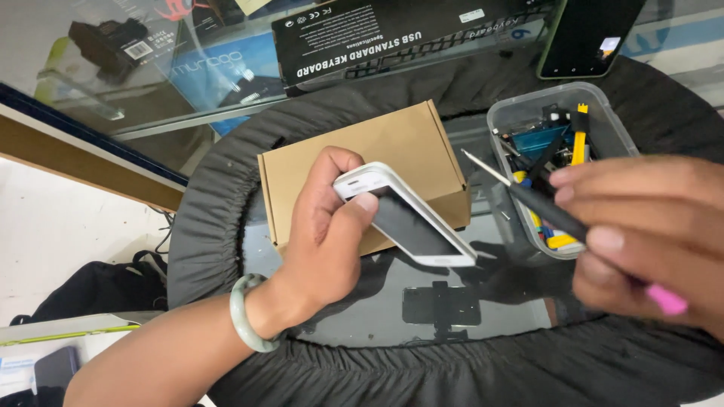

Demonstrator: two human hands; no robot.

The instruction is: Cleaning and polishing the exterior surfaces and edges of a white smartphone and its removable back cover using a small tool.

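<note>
My left hand [320,226] grips a white smartphone [411,222] by its top end and holds it tilted above a glass tabletop; a pale green bangle sits on that wrist. My right hand [648,234], blurred at the right, holds a thin screwdriver [528,197] with a black shaft and a pink end. Its metal tip points up and left, a short way from the phone's right edge and not touching it.
A brown cardboard box [362,158] lies under the phone. A clear plastic tub [603,113] with several tools stands at the right. A long black keyboard box [392,34] and a dark phone [588,34] lie at the back. Black fabric [452,362] rings the glass.
</note>
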